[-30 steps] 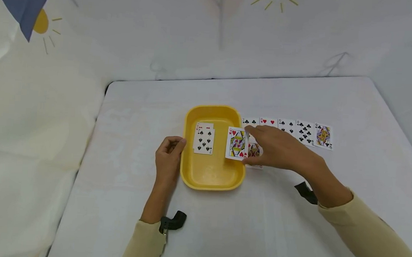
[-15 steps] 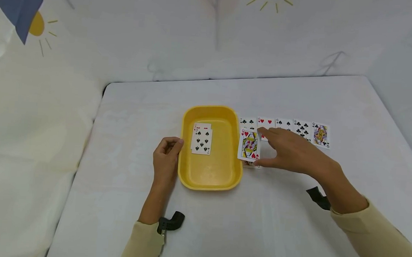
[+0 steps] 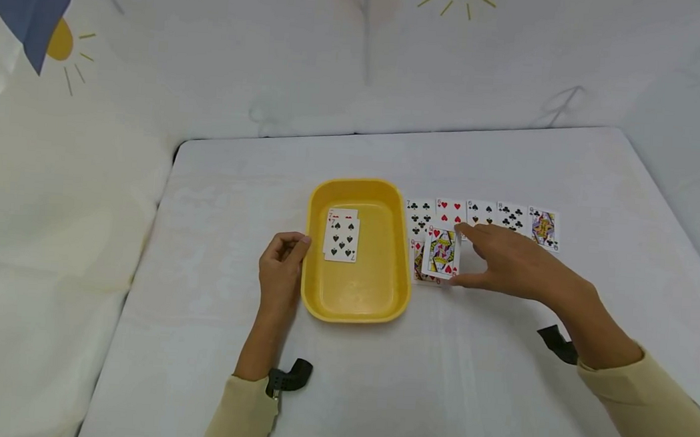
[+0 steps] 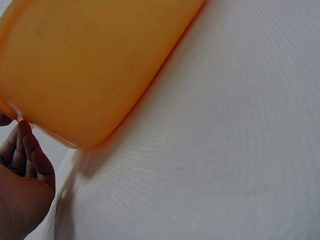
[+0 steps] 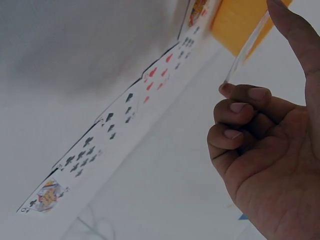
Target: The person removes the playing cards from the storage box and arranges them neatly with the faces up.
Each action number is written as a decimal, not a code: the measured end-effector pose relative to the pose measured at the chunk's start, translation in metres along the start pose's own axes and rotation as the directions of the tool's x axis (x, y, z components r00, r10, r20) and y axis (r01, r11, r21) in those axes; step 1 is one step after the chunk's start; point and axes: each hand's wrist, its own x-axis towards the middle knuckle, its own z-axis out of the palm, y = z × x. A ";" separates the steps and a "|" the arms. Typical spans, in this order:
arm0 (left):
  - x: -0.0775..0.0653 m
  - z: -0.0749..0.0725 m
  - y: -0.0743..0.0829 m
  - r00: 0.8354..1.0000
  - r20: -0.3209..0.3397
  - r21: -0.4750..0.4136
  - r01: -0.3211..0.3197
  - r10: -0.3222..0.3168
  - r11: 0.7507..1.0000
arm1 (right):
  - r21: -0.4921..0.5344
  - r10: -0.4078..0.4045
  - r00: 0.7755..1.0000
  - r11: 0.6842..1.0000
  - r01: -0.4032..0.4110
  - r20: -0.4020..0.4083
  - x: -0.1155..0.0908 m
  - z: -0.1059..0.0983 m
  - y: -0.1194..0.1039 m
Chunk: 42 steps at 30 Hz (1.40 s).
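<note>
held card: a queen of hearts [image 3: 442,252], face up, pinched at its right edge by the right hand [image 3: 506,263]
card axis: long side runs near to far, top edge at the far end, roughly level
card place: just right of the yellow tray [image 3: 402,302], above another face card [image 3: 417,257] lying on the table [image 3: 496,388], near the row of cards [image 3: 484,217]
right hand: thumb and forefinger closed on the card, other fingers curled in
left hand: left hand [image 3: 280,271] rests against the tray's left wall, fingers loosely curled at the rim; whether it grips the rim, cannot tell
in tray: a seven of spades [image 3: 342,239] on top of a red card
head view only: card faces, tray contents, both hands at once
right wrist view only: held card edge-on as a thin line [image 5: 247,47], curled fingers [image 5: 240,107] beneath it, row of cards [image 5: 125,120] running away blurred
left wrist view only: tray's outer wall [image 4: 90,65] close up, fingertips [image 4: 27,145] touching its lower edge
</note>
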 end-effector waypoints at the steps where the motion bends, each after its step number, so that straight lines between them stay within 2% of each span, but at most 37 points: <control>1: 0.000 0.000 0.001 1.000 0.000 0.000 0.006 -0.006 1.000 | 0.000 0.002 1.000 1.000 -0.002 0.002 0.000 0.001 0.001; 10: -0.015 0.002 0.027 1.000 0.009 0.007 0.007 -0.007 1.000 | -0.004 0.006 1.000 1.000 -0.006 -0.003 0.001 0.011 0.015; 18: -0.002 -0.004 0.003 1.000 0.002 -0.011 0.005 -0.005 1.000 | -0.007 0.018 1.000 1.000 -0.018 0.016 0.000 0.016 0.024; 32: -0.004 -0.006 0.000 0.999 0.000 -0.014 -0.038 0.038 0.999 | 0.002 0.015 0.999 1.000 -0.015 0.041 0.001 0.020 0.028; 39: -0.004 -0.005 0.006 1.000 0.000 -0.023 0.003 -0.003 1.000 | 0.002 0.003 0.999 1.000 -0.003 0.042 0.003 0.024 0.034; 42: -0.001 -0.005 0.000 1.000 0.000 -0.026 -0.008 0.008 1.000 | 0.008 0.007 0.999 1.000 -0.007 0.050 0.003 0.024 0.035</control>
